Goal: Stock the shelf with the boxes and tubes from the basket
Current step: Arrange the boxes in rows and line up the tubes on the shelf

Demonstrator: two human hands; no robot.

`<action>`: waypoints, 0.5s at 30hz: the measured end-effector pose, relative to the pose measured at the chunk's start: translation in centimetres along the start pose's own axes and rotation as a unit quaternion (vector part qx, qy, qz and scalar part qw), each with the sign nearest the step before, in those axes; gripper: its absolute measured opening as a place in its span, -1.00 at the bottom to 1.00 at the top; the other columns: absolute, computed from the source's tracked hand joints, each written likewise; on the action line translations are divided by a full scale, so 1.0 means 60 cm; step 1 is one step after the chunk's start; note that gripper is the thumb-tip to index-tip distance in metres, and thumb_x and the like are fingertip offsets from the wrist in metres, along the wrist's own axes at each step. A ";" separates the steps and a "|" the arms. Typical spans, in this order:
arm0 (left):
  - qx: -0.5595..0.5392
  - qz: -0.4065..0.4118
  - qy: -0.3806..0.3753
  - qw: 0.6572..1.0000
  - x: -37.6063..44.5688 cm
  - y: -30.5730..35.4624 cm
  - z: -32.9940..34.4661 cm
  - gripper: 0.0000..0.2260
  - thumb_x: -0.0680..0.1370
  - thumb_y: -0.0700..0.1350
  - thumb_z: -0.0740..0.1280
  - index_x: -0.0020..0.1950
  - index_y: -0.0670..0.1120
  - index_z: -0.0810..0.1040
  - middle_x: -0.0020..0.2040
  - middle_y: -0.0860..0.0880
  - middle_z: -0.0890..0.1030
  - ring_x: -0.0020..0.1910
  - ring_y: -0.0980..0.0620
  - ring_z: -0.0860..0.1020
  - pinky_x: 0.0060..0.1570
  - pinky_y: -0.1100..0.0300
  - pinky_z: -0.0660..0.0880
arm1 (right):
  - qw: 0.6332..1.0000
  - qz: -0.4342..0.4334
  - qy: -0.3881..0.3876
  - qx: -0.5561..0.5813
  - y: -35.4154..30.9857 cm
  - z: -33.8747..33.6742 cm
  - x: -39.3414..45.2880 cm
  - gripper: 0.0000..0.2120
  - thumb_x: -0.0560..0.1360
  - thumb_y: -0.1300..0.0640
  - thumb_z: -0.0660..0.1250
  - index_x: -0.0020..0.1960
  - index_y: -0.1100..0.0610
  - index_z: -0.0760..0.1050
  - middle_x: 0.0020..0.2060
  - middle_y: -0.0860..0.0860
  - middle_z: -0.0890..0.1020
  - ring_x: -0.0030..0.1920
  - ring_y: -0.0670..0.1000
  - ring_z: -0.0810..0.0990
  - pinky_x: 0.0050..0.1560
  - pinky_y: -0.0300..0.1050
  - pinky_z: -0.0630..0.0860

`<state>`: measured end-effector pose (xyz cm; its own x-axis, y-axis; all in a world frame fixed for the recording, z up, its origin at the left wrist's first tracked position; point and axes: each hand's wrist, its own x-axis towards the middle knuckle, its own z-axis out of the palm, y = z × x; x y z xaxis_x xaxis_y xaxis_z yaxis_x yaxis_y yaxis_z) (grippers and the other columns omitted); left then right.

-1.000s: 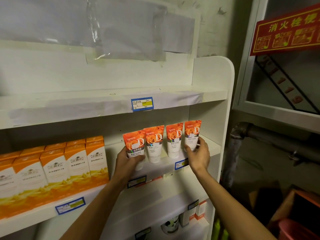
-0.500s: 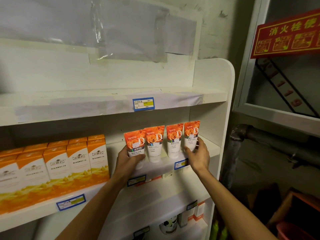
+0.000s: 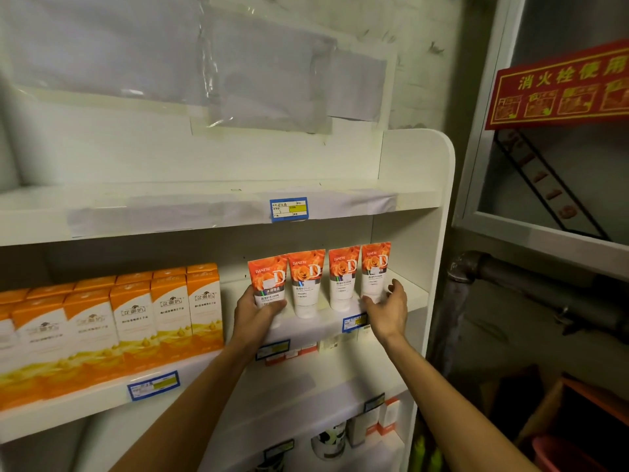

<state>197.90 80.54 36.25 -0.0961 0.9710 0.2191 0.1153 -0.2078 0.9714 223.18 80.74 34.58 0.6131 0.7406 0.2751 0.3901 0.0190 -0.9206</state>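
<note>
While tubes stand upright, caps down, L hand (image 3: 256, 310) grips the leftmost tube (image 3: 268, 280); R hand (image 3: 388, 306) loosely cups the rightmost tube (image 3: 375, 272).

glossy plastic tubes (image 3: 306, 284), matt white shelf (image 3: 412, 199)

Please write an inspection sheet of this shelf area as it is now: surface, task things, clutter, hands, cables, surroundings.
Surface: white middle shelf, price tags on its edge.
Job's things: four orange tubes upright in a row; orange boxes lined up to their left.
Clutter: nothing seen.
Grippers: left hand grips the leftmost tube; right hand touches the rightmost tube, grip unclear.
Cables: nothing seen.
Surroundings: red sign, dark pipe on the right.
</note>
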 end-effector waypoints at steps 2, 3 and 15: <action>0.008 -0.004 0.002 1.000 -0.001 0.002 0.001 -0.64 0.50 -0.16 0.49 0.26 -0.02 0.53 0.15 -0.02 0.66 0.09 -0.01 0.63 0.20 -0.09 0.57 | 1.000 0.001 0.023 -0.001 -0.006 -0.003 -0.018 -0.29 0.49 0.19 0.46 0.53 0.16 0.18 0.46 0.13 0.36 0.39 0.19 0.45 0.24 0.15 0.52; 0.010 -0.007 0.005 1.000 -0.002 0.004 0.001 -0.62 0.49 -0.16 0.50 0.27 -0.02 0.52 0.16 -0.02 0.66 0.10 -0.02 0.63 0.21 -0.11 0.56 | 0.999 -0.002 0.033 -0.003 -0.008 -0.004 -0.026 -0.30 0.49 0.18 0.46 0.52 0.15 0.18 0.46 0.13 0.36 0.39 0.19 0.44 0.24 0.15 0.51; 0.003 0.031 0.065 0.997 -0.032 0.047 0.015 -0.33 0.51 0.05 0.49 0.51 -0.01 0.24 0.38 -0.04 0.51 0.31 -0.07 0.53 0.34 -0.10 0.47 | 0.982 -0.148 -0.048 -0.110 -0.015 0.003 -0.113 -0.64 0.54 0.04 0.37 0.30 0.08 0.42 0.20 0.00 0.52 0.09 0.01 0.58 0.10 -0.07 0.57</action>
<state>199.30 78.18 38.47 -0.2161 0.9326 0.2891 0.1308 -0.2658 0.9551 218.56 75.80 33.50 0.3878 0.7842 0.4844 0.6867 0.1048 -0.7194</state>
